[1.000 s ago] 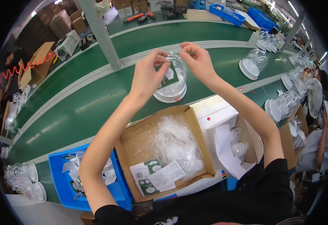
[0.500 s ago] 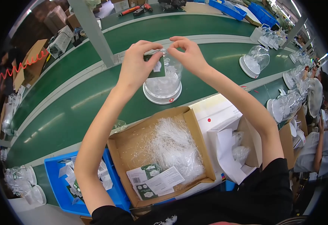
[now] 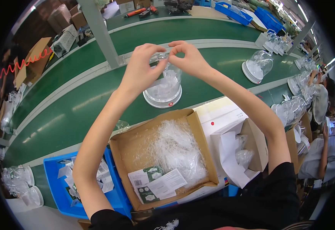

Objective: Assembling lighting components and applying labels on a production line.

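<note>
A clear dome on a round white base [image 3: 162, 100] stands on the green conveyor, with whitish decoration inside. My left hand [image 3: 142, 67] curls at the left of its top, fingers bent toward the thumb. Opposite it, my right hand [image 3: 188, 59] pinches thumb and forefinger together close to the dome's knob. Whatever thin thing the fingertips hold is too small to make out. Only a sliver of a card [image 3: 158, 82] shows beside the left hand, against the dome.
Nearer me, a cardboard tray [image 3: 116, 168] holds clear plastic strands [image 3: 181, 153] and printed cards [image 3: 158, 186]. A blue bin [image 3: 56, 195] with more cards sits left, a white open carton [image 3: 257, 142] right. Another dome [image 3: 257, 67] stands farther along the belt. Co-workers sit at far right.
The green card that hung plainly in front of the dome is now mostly out of sight. My right fingertips have closed into a pinch and come nearer the left hand.
</note>
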Tool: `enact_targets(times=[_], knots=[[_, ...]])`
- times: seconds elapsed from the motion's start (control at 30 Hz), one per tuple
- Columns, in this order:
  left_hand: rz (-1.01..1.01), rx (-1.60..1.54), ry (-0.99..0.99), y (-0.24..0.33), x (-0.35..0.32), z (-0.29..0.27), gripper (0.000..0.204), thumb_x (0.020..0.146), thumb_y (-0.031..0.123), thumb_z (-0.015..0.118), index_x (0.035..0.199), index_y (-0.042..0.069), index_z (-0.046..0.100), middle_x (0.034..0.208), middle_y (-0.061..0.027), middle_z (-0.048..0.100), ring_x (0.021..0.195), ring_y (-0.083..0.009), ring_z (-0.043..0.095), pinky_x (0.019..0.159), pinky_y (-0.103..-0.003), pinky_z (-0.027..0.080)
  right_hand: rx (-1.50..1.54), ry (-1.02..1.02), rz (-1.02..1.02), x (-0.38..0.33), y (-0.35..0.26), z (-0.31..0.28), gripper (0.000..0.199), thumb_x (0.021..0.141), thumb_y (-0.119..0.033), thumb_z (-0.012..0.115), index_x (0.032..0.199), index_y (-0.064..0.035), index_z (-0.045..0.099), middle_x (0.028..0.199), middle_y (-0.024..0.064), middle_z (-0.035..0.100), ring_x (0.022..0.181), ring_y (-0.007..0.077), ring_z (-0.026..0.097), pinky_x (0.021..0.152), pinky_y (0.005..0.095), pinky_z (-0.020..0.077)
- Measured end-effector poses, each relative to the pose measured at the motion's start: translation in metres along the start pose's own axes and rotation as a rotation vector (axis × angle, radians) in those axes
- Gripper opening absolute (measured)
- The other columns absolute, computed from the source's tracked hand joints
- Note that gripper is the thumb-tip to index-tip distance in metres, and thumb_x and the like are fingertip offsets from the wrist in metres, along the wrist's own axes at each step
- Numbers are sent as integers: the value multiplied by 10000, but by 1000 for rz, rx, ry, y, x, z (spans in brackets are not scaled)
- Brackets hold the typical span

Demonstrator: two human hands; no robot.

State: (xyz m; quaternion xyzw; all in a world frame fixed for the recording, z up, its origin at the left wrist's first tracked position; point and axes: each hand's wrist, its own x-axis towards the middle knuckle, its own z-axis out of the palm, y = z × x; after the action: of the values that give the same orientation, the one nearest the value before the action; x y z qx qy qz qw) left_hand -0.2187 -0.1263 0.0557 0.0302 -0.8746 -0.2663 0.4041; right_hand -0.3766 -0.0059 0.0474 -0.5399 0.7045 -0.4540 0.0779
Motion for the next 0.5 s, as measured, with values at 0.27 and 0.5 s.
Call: enact_targets(times=[0.27, 0.5], knots=[[140, 156, -164, 0, 12, 0, 141, 763, 15, 675, 900, 21, 640, 1039, -110, 635, 1068, -303, 565, 895, -391, 487, -21, -34, 5, 1, 2, 1, 207, 801, -215, 657, 746, -16, 645, 1289, 138, 582, 1147, 240, 575, 967, 362, 424], [220, 194, -147, -3, 13, 0, 116, 750, 14, 695, 850, 21, 637, 995, -84, 635, 1040, -285, 576, 867, -390, 506, 202, -68, 48, 4, -1, 3, 172, 759, -206, 661, 747, -36, 678, 1290, 183, 577, 1189, 300, 550, 1016, 395, 403]])
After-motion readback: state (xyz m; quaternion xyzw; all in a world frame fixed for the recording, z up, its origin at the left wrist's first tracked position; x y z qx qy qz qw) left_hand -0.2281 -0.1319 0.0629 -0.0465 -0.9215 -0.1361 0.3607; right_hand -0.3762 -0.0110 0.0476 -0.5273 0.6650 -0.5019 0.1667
